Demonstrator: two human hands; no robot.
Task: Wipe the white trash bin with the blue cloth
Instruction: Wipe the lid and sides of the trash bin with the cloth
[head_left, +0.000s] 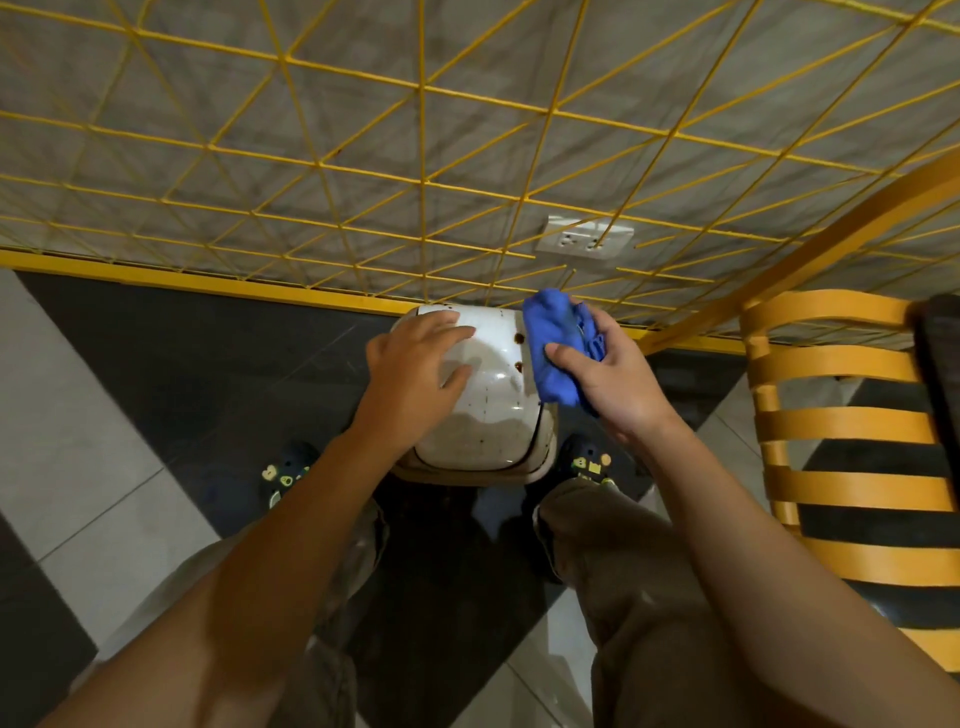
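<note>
The white trash bin (488, 410) stands on the floor between my feet, against the wall. Its domed lid has brown spots and small dark specks. My left hand (415, 374) lies flat on the lid's left side, fingers spread. My right hand (608, 384) grips the bunched blue cloth (553, 348), which rests against the lid's right edge. The bin's body below the lid is mostly hidden from this angle.
A yellow wire grid (423, 182) covers the grey wall behind the bin, with a white power socket (584, 241) behind it. A yellow slatted chair (852, 431) stands close on the right. The floor has dark and light tiles.
</note>
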